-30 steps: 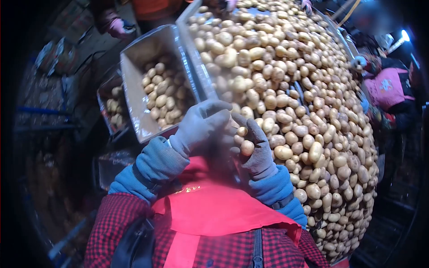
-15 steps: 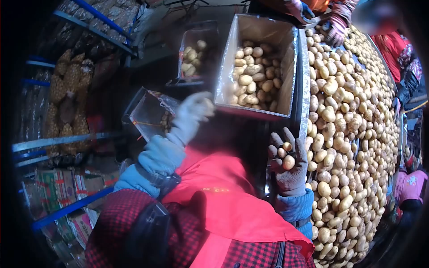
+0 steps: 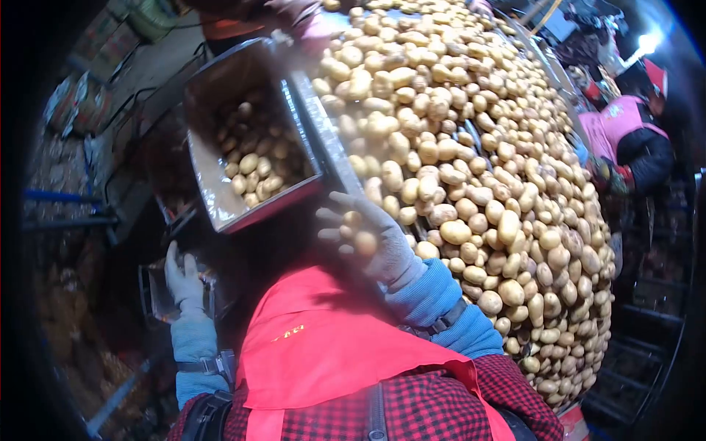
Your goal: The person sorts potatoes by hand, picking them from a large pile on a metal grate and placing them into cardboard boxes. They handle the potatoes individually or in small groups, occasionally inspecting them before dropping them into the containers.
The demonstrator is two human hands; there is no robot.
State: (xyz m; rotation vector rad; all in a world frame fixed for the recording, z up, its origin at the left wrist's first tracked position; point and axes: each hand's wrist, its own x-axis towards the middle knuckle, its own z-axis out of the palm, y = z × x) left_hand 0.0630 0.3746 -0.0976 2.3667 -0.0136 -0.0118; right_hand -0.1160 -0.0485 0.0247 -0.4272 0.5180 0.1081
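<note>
My left hand (image 3: 184, 283), in a pale glove, reaches over the edge of a small lined box (image 3: 154, 294) at the lower left. Its fingers are apart, and nothing shows in them. My right hand (image 3: 390, 253), in a grey glove, is palm up beside the potato heap (image 3: 485, 206). Small potatoes (image 3: 365, 243) rest in its palm, slightly blurred, with the fingers loosely spread around them. Between and beyond the hands, a large cardboard box (image 3: 254, 214) with a plastic liner holds several potatoes (image 3: 250, 164).
A metal table edge (image 3: 323, 132) runs between the large box and the heap. Another box (image 3: 173, 209) stands left of the large one, dim inside. A co-worker's blurred sleeve (image 3: 294, 15) is at the top. Another person in pink (image 3: 618, 125) is at the far right.
My view has swung to the right, so the boxes appear further left. My left hand has drawn back from beside the large box to the small lined box. The right hand still holds small potatoes.
</note>
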